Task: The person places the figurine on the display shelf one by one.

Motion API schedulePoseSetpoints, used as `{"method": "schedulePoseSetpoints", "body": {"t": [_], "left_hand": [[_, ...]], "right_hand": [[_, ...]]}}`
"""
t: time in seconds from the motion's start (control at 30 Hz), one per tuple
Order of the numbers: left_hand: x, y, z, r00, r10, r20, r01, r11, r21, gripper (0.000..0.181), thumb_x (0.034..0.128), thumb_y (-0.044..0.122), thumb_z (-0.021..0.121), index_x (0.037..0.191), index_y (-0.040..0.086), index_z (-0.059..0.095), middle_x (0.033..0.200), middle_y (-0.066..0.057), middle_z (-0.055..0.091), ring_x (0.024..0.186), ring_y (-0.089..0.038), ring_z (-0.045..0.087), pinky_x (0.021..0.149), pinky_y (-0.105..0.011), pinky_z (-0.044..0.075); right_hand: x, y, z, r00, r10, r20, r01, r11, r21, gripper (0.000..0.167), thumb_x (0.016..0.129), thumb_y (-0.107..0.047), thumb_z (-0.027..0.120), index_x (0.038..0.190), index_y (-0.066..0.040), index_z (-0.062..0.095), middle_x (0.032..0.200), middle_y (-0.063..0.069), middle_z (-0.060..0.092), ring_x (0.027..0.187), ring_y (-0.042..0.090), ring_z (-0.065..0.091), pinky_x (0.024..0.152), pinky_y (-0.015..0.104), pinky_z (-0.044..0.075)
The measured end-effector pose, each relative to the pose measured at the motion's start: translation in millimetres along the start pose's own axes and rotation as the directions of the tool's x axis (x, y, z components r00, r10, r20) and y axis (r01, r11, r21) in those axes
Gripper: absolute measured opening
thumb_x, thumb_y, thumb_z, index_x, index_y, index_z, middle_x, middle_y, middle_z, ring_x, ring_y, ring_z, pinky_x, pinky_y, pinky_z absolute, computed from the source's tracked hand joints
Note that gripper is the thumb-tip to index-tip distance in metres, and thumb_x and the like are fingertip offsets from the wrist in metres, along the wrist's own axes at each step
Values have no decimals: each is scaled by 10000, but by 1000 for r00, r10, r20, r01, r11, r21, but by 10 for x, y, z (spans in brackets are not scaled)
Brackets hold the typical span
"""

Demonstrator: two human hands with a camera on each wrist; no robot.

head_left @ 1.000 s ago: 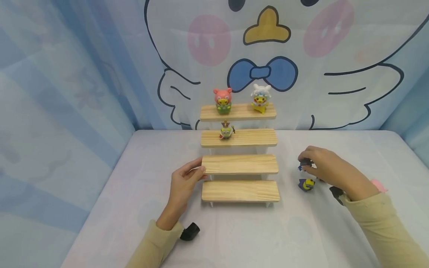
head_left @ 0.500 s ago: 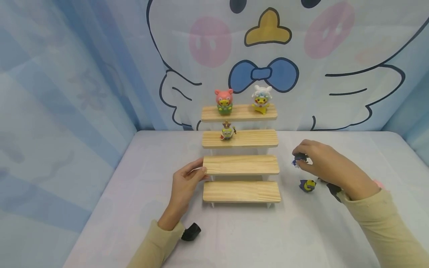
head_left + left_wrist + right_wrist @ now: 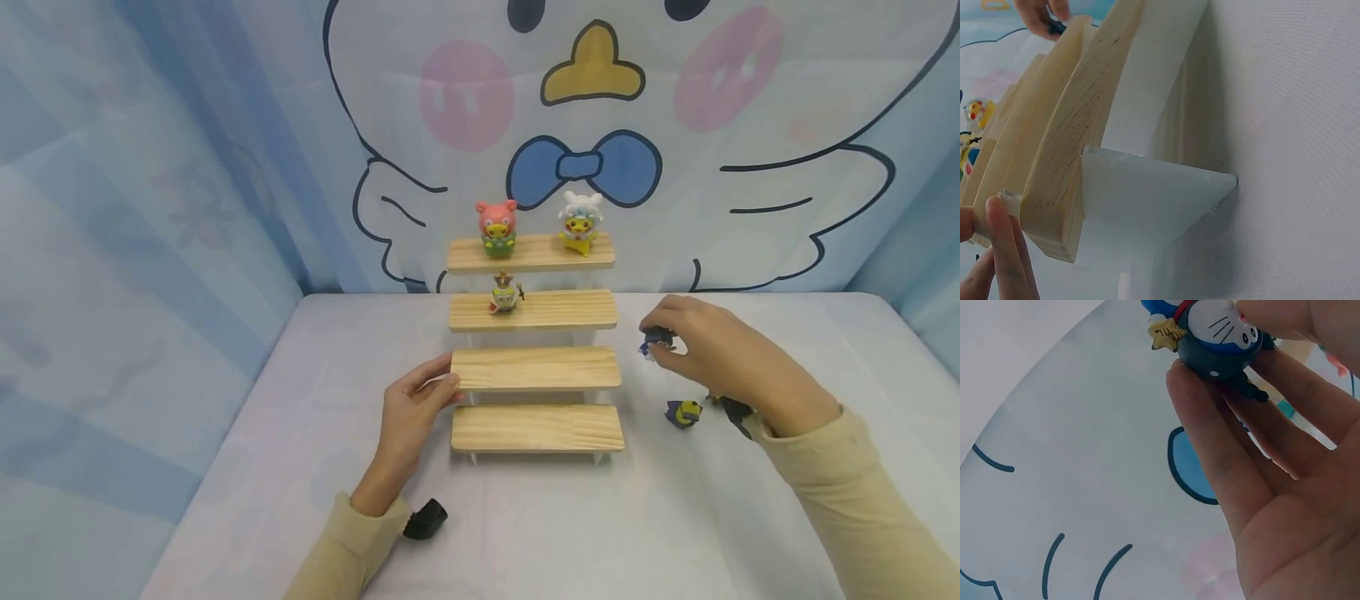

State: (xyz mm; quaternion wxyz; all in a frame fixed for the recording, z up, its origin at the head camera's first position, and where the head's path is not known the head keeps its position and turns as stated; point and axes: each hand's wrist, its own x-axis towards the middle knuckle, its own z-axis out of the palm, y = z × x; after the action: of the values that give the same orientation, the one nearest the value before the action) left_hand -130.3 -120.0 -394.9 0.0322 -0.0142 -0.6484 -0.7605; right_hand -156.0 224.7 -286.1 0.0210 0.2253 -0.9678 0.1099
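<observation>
My left hand [image 3: 412,412] grips the left end of the third board down [image 3: 536,369] of a four-tier wooden stand; in the left wrist view its fingers [image 3: 1002,244] touch a board end [image 3: 1054,206]. To the right of the stand, my right hand [image 3: 720,354] pinches a small dark blue figure [image 3: 657,337] above the table. Seen from the right wrist, that figure [image 3: 1219,340] has a white whiskered face and a gold star, held between thumb and fingers [image 3: 1204,425].
A pink-hooded figure [image 3: 497,228] and a white-hooded one [image 3: 580,223] stand on the top board [image 3: 534,253]. A crowned figure [image 3: 504,293] is on the second. A blue and yellow figure [image 3: 683,413] lies on the table [image 3: 555,533], others partly behind my right arm.
My right hand has lifted the dark blue figure off its spot and moved left and away from me, nearer the stand. My left hand has stayed on the board.
</observation>
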Motion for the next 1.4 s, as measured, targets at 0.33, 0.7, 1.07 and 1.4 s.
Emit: {"method": "schedulePoseSetpoints", "body": {"t": [0.33, 0.7, 1.07, 1.4], "left_hand": [[5, -9, -2, 1000, 1, 1, -1, 1000, -10, 382, 933, 38, 681, 1305, -12, 615, 1288, -192, 613, 886, -130, 704, 844, -302, 622], [7, -15, -10, 1000, 3, 3, -3, 1000, -3, 384, 932, 48, 686, 1306, -4, 618, 1288, -188, 617, 876, -132, 705, 846, -302, 622], [12, -14, -6, 1000, -9, 3, 9, 1000, -13, 387, 928, 45, 690, 1304, -4, 618, 1292, -187, 615, 876, -138, 704, 847, -309, 622], [16, -32, -8, 1000, 1, 3, -1, 1000, -1, 386, 928, 73, 699, 1297, -7, 622, 1252, -170, 638, 884, -142, 703, 862, -338, 621]], "right_hand": [[31, -107, -119, 997, -50, -51, 49, 999, -18, 246, 861, -57, 738, 1100, -7, 707, 1034, 102, 662, 853, 206, 620, 725, 383, 616], [112, -218, -215, 993, -93, -69, 92, 996, -6, 263, 863, -48, 734, 1120, 1, 704, 1046, 114, 668, 847, 204, 618, 709, 368, 616], [172, -296, -298, 982, -157, -107, 156, 988, -14, 261, 861, -43, 742, 1115, 4, 705, 1043, 114, 671, 839, 195, 620, 688, 351, 600], [224, -374, -322, 984, -150, -90, 152, 988, 12, 274, 876, -68, 743, 1137, 3, 698, 1065, 114, 667, 900, 217, 633, 744, 381, 618]]}}
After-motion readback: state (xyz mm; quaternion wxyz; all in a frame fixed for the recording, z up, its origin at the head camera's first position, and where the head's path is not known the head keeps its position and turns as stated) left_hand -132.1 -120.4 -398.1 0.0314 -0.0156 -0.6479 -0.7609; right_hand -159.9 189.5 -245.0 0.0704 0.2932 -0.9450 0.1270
